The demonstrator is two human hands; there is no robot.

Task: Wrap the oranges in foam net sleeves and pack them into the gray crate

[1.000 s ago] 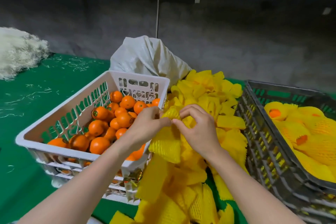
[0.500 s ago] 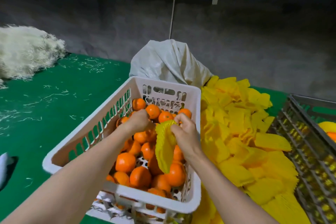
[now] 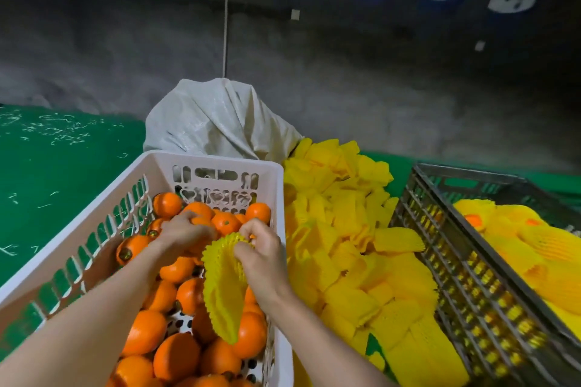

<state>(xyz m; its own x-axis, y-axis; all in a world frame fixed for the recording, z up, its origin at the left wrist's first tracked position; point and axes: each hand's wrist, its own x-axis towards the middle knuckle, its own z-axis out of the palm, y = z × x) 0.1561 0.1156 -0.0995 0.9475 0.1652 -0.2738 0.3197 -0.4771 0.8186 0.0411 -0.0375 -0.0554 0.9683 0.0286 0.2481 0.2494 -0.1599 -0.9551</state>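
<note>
Along the near edge of the green-covered table we log a white slotted plastic crate with a heap of loose round oranges inside. Two bare forearms reach into it from the near side.

Note on the left hand: it lies palm down and its fingers curl around the far orange at the far end of the heap. The frame is blurred there, so we cannot judge how firm the hold is.

Note on the right hand: thumb and fingers pinch the upper rim of a single yellow foam net sleeve. It hangs limp and flattened over the fruit beside the crate's right wall. We cannot tell whether its lower end touches an orange.

Against that right wall lies a pile of flat yellow net sleeves, spread from the far edge toward the near edge.

Toward the right edge, against the pile, stands the gray slotted plastic crate. Sleeved oranges lie in it, with orange skin showing at the open ends.

At the far edge, behind the white crate, sits a white woven sack gathered at the top. Pale fibre scraps dot the green cover near the far left corner.
</note>
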